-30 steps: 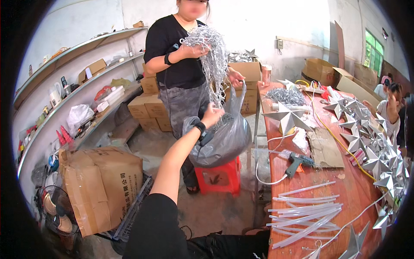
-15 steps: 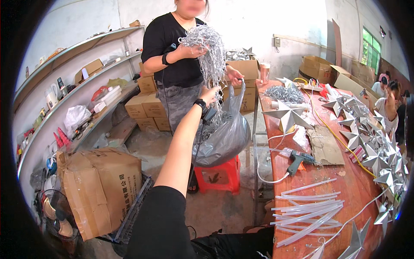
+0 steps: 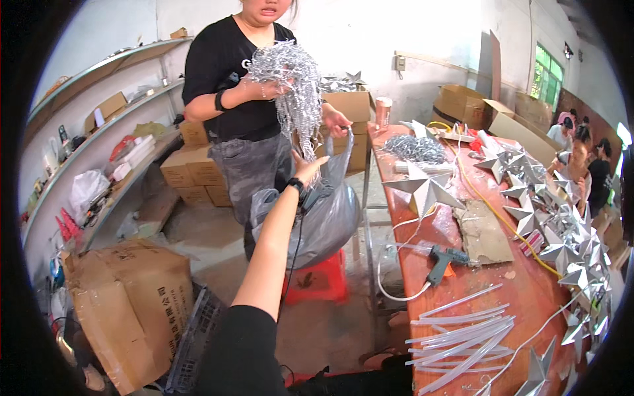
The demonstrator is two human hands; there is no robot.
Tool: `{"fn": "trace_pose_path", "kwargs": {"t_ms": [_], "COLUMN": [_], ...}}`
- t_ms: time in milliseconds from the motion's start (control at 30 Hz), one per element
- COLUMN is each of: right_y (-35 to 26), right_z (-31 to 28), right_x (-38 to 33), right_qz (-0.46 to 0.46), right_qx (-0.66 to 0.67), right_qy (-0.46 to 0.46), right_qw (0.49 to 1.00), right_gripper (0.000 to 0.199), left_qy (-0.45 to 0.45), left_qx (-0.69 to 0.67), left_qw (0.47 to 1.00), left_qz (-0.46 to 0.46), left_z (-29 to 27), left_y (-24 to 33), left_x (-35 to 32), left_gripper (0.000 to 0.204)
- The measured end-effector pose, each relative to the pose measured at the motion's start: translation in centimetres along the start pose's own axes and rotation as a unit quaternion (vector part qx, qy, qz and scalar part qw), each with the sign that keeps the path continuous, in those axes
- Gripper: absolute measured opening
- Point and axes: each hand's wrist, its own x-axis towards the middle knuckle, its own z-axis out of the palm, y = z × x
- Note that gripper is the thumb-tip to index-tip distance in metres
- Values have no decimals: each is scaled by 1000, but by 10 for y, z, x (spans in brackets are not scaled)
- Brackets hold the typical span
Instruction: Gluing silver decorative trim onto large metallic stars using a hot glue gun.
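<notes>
My left hand (image 3: 308,169), with a black band on its wrist, reaches forward to the mouth of a grey plastic bag (image 3: 327,218). Its fingers are apart and touch the lowest strands of a silver tinsel bundle (image 3: 290,86). A person in a black shirt (image 3: 231,79) stands facing me. That person holds the tinsel up over the bag with one hand and grips the bag's far rim (image 3: 338,125) with the other. The bag rests on a red stool (image 3: 317,284). My right hand is not in view.
A long red-brown table (image 3: 429,231) on the right holds silver stars (image 3: 426,188), a glue gun (image 3: 441,259), clear glue sticks (image 3: 462,327), a yellow cord and more tinsel. Cardboard boxes (image 3: 125,303) and shelves (image 3: 86,171) stand on the left. Other people sit at the far right.
My left hand rose from the bag's rim into the hanging tinsel, then came back down to the bag's mouth. The other person kept the tinsel raised.
</notes>
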Motion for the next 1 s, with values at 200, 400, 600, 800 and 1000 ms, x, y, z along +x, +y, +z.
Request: {"fn": "trace_pose_path", "kwargs": {"t_ms": [200,400,600,800,1000], "right_y": [30,52,48,33,15], "right_z": [-45,-78,-78,-27,37], "right_x": [115,199,202,153,127], "right_qz": [-60,-94,-88,-68,-54], "right_qx": [-25,-16,-3,16,49], "right_qy": [-63,-127,-132,-82,-42], "right_qw": [996,987,987,994,996], "right_gripper": [36,37,39,40,41], "left_qy": [-100,-212,-231,-386,-112], "left_qx": [-193,507,562,420,-470], "left_qw": [970,830,795,821,841], "left_qz": [-107,-97,-5,14,-241], "left_z": [46,2,-54,-78,-63], "left_y": [-77,-118,-34,61,67], "left_x": [-18,-40,-57,-17,7], "left_gripper": [24,46,64,40,103]}}
